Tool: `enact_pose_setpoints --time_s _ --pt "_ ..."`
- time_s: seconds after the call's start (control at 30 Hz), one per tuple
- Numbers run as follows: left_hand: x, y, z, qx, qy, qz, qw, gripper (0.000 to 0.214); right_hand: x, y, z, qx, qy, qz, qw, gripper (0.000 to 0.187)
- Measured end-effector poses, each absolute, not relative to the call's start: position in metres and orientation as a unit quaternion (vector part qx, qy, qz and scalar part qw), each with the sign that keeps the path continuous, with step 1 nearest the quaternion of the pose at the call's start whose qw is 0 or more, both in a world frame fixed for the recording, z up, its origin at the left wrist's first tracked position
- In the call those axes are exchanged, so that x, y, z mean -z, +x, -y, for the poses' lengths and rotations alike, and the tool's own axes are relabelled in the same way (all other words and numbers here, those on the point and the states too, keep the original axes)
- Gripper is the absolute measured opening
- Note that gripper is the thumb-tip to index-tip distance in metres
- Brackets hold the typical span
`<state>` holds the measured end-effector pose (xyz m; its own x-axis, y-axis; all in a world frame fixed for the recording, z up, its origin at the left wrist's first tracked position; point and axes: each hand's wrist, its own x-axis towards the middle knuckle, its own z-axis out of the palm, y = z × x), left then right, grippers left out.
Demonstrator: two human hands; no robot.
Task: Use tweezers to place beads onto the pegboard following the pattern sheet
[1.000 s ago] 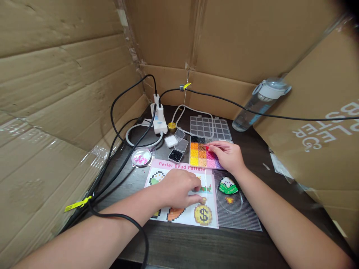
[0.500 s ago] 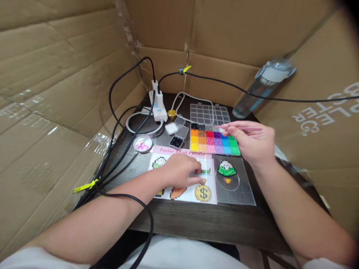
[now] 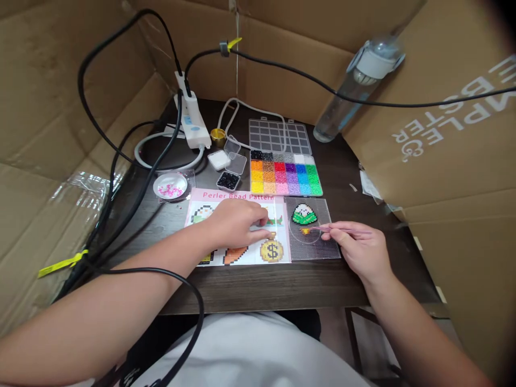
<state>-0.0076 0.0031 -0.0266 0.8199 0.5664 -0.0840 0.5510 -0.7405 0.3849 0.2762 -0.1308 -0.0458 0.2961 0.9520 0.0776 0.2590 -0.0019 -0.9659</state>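
My right hand (image 3: 360, 248) pinches thin pink tweezers (image 3: 342, 230); their tip touches small orange beads on the clear pegboard (image 3: 318, 244). A green, white and black bead figure (image 3: 306, 214) sits higher on that board. My left hand (image 3: 236, 221) lies curled on the Perler bead pattern sheet (image 3: 236, 226), fingertips pressed down near the gold dollar coin picture (image 3: 271, 250). Behind them is the open bead box (image 3: 285, 178) with rows of coloured beads.
A small dish of pink beads (image 3: 171, 186), little plastic tubs with black and white beads (image 3: 228, 180), the box's clear lid (image 3: 279, 136), a power strip (image 3: 192, 122) with black cables, and a water bottle (image 3: 355, 86) stand at the back. Cardboard walls enclose the dark table (image 3: 274, 282).
My right hand came from the bead box down to the pegboard with the tweezers. The view tilted down and nearer. My left hand stayed on the sheet.
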Motion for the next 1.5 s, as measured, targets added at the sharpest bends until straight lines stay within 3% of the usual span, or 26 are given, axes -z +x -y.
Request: enact_pose_setpoints --time_s 1.03,1.27,1.5 --pt "0.02 -0.005 -0.002 0.006 0.93 -0.31 0.2 0.034 0.041 0.27 0.132 -0.297 -0.617 0.529 0.501 0.004" --pt "0.024 -0.007 -0.002 -0.006 0.93 -0.305 0.206 0.032 0.05 0.28 0.135 -0.332 -0.605 0.506 0.518 0.011" --pt "0.026 -0.012 -0.001 -0.016 0.932 -0.298 0.207 0.032 0.022 0.284 0.072 -0.303 -0.571 0.531 0.549 0.012"
